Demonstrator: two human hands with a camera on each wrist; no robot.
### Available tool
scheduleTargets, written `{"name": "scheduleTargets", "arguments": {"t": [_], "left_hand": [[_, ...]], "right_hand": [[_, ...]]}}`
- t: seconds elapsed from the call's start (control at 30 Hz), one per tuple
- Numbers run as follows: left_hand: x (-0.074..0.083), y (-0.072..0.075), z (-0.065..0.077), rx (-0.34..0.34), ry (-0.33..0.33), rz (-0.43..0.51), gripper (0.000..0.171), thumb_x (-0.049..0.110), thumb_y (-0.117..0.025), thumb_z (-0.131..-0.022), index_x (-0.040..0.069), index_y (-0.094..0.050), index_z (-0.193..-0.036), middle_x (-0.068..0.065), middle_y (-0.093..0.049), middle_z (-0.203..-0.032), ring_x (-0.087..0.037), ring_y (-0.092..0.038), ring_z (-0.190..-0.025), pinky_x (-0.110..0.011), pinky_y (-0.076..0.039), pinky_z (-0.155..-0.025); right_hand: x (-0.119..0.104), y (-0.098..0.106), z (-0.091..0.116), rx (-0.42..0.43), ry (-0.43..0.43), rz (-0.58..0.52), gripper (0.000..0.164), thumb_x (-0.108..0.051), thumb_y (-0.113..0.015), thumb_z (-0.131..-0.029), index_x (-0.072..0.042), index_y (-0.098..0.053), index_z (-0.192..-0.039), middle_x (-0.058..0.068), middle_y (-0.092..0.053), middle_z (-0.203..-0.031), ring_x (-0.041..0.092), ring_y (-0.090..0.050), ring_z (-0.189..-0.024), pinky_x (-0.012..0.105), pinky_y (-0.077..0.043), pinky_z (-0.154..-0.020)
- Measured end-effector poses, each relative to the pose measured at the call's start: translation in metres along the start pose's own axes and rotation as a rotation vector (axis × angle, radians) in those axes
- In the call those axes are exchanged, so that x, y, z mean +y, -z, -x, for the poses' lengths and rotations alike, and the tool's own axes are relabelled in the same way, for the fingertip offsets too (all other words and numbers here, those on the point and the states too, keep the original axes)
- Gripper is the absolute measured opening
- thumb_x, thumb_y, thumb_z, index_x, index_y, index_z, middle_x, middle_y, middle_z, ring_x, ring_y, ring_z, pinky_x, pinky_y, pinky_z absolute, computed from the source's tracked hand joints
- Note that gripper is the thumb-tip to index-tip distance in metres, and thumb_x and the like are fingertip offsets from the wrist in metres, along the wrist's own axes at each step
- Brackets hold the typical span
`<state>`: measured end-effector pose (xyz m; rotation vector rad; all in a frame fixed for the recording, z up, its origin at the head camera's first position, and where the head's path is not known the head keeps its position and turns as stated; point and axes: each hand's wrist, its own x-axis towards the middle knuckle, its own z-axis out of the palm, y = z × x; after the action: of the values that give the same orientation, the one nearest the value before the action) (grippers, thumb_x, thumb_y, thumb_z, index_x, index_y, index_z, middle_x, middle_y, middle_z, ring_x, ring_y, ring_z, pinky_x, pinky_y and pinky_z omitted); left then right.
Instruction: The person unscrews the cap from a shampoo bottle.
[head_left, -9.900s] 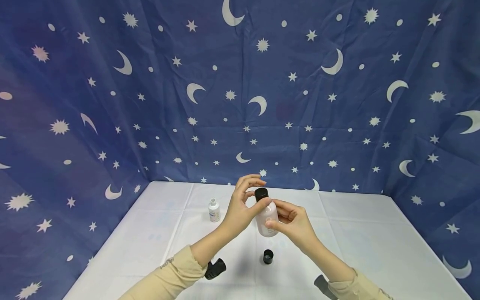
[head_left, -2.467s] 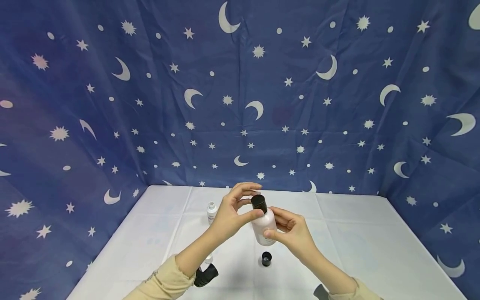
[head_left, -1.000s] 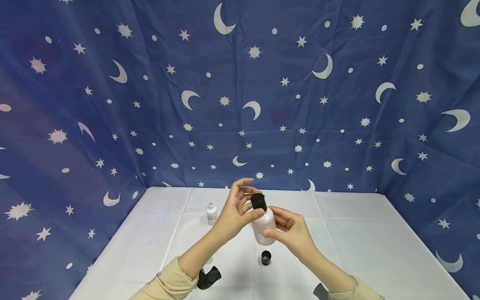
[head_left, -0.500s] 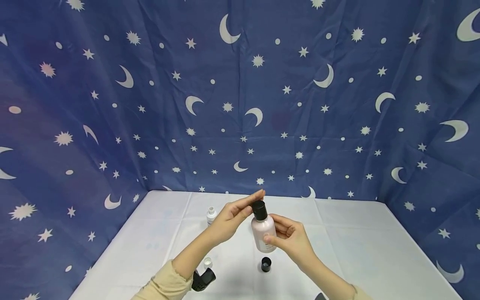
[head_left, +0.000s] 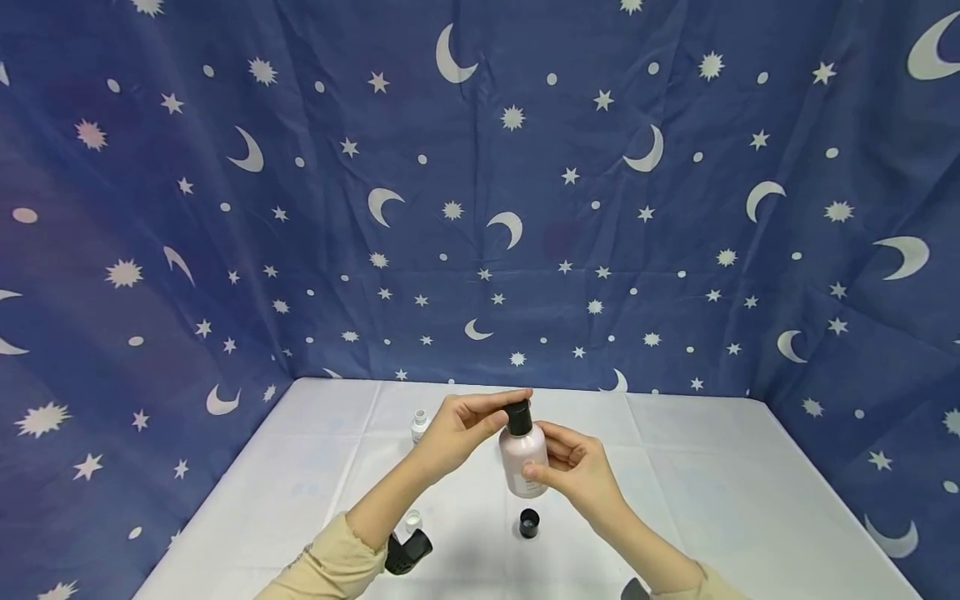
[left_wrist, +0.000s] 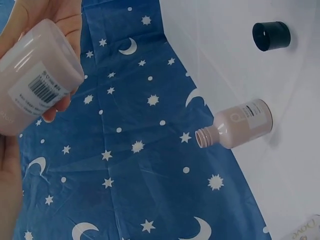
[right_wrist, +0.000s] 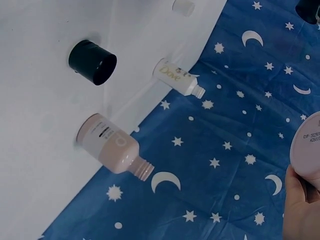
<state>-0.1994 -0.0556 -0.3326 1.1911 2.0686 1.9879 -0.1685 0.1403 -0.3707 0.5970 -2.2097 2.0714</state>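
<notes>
My right hand [head_left: 581, 471] grips the body of a pale pink bottle [head_left: 522, 460], holding it above the table, slightly tilted. A black cap [head_left: 518, 418] sits on its neck. The left hand [head_left: 457, 429] has its thumb at the near left side of this cap, while the fingers stretch along its far side and top. In the left wrist view the held bottle's barcode label [left_wrist: 42, 89] shows, but its cap is out of frame. A second pink bottle [right_wrist: 111, 146], uncapped, stands on the table in both wrist views; in the head view it is hidden.
On the white-covered table [head_left: 720, 500] stands an uncapped white Dove bottle [head_left: 420, 427], partly behind the left hand. A loose black cap [head_left: 529, 523] lies in front of the held bottle. A small white cap [head_left: 413, 520] lies near the left forearm. A blue star-patterned curtain [head_left: 487, 192] hangs behind.
The left fingers, raised and bent around the cap a second ago, have straightened and come down across its top. The right hand keeps its grip on the bottle throughout.
</notes>
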Motion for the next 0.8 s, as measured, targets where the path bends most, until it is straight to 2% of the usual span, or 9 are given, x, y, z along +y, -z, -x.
{"name": "scheduleTargets", "arguments": {"t": [0.2, 0.3, 0.4, 0.47, 0.67, 0.77, 0.8], "left_hand": [[0.000, -0.004, -0.001, 0.123, 0.013, 0.041, 0.046, 0.023, -0.067, -0.087, -0.013, -0.060, -0.115, -0.025, -0.060, -0.122, -0.002, -0.063, -0.104, -0.021, -0.052, -0.091], [0.000, -0.008, -0.003, 0.167, 0.015, 0.058, 0.048, 0.023, -0.073, -0.082, -0.015, -0.060, -0.109, -0.013, -0.065, -0.110, -0.002, -0.064, -0.094, -0.019, -0.053, -0.085], [0.000, -0.011, -0.004, 0.210, 0.010, 0.035, 0.048, 0.024, -0.076, -0.078, -0.012, -0.061, -0.106, 0.005, -0.062, -0.097, -0.002, -0.060, -0.086, -0.018, -0.052, -0.084], [0.000, -0.013, -0.005, 0.238, 0.008, 0.005, 0.045, 0.023, -0.078, -0.078, -0.008, -0.061, -0.105, 0.008, -0.059, -0.092, -0.003, -0.056, -0.081, -0.019, -0.051, -0.084], [0.005, -0.020, -0.011, 0.327, 0.059, -0.068, 0.034, 0.009, -0.078, -0.075, -0.001, -0.060, -0.102, 0.002, -0.056, -0.093, -0.007, -0.051, -0.080, -0.020, -0.047, -0.080], [0.006, -0.024, -0.011, 0.371, 0.074, -0.104, 0.034, 0.005, -0.077, -0.075, 0.001, -0.060, -0.104, -0.004, -0.055, -0.099, -0.009, -0.050, -0.087, -0.021, -0.048, -0.082], [0.006, -0.025, -0.011, 0.371, 0.065, -0.110, 0.037, 0.008, -0.078, -0.076, 0.001, -0.060, -0.107, -0.006, -0.055, -0.104, -0.014, -0.051, -0.093, -0.021, -0.048, -0.085]], "right_hand": [[-0.001, 0.000, -0.001, 0.000, 0.015, -0.002, 0.056, -0.003, -0.074, -0.078, 0.015, -0.050, -0.125, 0.034, -0.056, -0.120, 0.001, -0.065, -0.097, 0.020, -0.053, -0.087], [0.000, 0.000, -0.001, -0.001, 0.011, 0.002, 0.056, -0.003, -0.074, -0.078, 0.015, -0.050, -0.126, 0.033, -0.056, -0.120, 0.000, -0.064, -0.097, 0.020, -0.053, -0.087], [-0.001, 0.000, -0.002, -0.006, 0.005, 0.000, 0.057, -0.003, -0.074, -0.078, 0.015, -0.049, -0.126, 0.033, -0.056, -0.121, -0.001, -0.064, -0.098, 0.022, -0.053, -0.088], [-0.002, -0.001, -0.002, -0.005, -0.001, 0.000, 0.057, -0.003, -0.074, -0.078, 0.014, -0.049, -0.126, 0.032, -0.056, -0.122, -0.001, -0.064, -0.098, 0.023, -0.053, -0.088], [-0.005, -0.002, -0.004, 0.008, -0.004, 0.018, 0.056, -0.004, -0.074, -0.078, 0.014, -0.050, -0.126, 0.032, -0.057, -0.120, 0.008, -0.065, -0.101, 0.028, -0.054, -0.089], [-0.005, -0.002, -0.003, 0.012, -0.015, 0.018, 0.055, -0.003, -0.074, -0.079, 0.014, -0.050, -0.126, 0.031, -0.057, -0.120, 0.010, -0.066, -0.101, 0.027, -0.054, -0.089], [-0.006, -0.002, -0.003, 0.011, -0.015, 0.016, 0.055, -0.004, -0.074, -0.079, 0.013, -0.050, -0.126, 0.031, -0.057, -0.120, 0.009, -0.066, -0.100, 0.027, -0.054, -0.089]]}}
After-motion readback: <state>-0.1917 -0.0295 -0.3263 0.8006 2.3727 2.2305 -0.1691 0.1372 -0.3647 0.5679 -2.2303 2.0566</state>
